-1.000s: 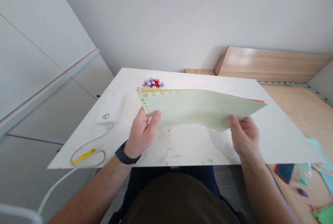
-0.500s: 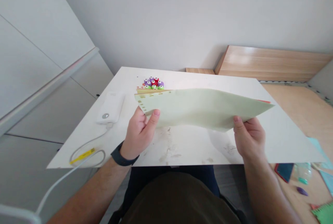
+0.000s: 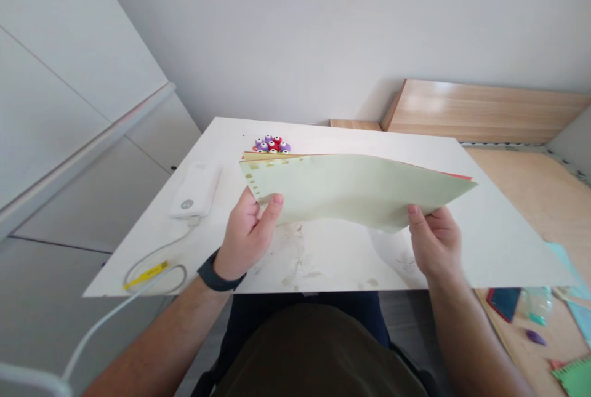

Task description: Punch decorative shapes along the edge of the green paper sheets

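Between my two hands a stack of coloured paper sheets (image 3: 341, 188) is held up over the white table (image 3: 332, 261). The front sheet is pale green, with small darker marks along its left corner; yellow and red edges peek out behind it. My left hand (image 3: 247, 231), with a dark band at the wrist, pinches the lower left corner, thumb in front. The lower right part is gripped by my right hand (image 3: 436, 240), its thumb also in front. Behind the sheets' top left edge stand several small purple, red and green figures with eyes (image 3: 272, 144), partly covered by the paper.
A white power bank (image 3: 196, 191) lies at the table's left, with a white cable (image 3: 161, 243) carrying a yellow tag (image 3: 146, 275). White cabinets (image 3: 55, 138) flank the left side. Lower right, a board holds a plastic bottle (image 3: 539, 304) and a dark blue item (image 3: 504, 303).
My right hand has shifted slightly left with its end of the sheets. The paper's top left edge has risen a little and covers more of the small figures.
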`<state>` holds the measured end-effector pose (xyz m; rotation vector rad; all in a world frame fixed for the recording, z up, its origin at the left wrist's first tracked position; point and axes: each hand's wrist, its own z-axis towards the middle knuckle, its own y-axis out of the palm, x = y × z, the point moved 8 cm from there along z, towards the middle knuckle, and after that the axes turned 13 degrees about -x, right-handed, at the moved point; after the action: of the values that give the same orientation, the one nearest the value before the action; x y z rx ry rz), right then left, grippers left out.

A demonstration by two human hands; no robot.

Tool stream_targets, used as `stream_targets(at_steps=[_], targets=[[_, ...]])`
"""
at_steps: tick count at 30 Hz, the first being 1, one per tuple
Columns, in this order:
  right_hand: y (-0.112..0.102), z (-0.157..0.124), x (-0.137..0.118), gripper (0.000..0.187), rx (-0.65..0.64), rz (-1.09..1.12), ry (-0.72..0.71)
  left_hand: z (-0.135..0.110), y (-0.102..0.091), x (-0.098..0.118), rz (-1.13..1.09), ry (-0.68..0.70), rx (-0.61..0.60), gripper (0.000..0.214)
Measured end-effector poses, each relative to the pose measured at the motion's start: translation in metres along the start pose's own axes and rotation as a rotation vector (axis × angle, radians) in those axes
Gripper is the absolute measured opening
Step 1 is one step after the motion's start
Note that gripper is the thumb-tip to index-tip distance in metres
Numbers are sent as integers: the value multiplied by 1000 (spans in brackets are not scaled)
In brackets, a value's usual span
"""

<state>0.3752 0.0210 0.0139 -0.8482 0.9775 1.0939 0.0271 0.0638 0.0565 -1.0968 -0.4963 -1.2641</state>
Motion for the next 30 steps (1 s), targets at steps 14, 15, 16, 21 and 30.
stream_targets(at_steps=[14,15,16,21,30], targets=[[0,1,3,40,-16,-77,26,-4,0,-2,14,-55,12,46],[0,2,1,39,-15,-81,21,-4,0,-3,9,-70,10,46],[-2,3,-2,38,-12,-85,13,-4,-1,-5,-3,-90,3,45],[-9,8,-6,34,-163,-176,155,-6,1,-22,22,-300,-154,42],[-1,12,34,25,-528,-875,441,-6,11,-54,502,-506,-465,27]])
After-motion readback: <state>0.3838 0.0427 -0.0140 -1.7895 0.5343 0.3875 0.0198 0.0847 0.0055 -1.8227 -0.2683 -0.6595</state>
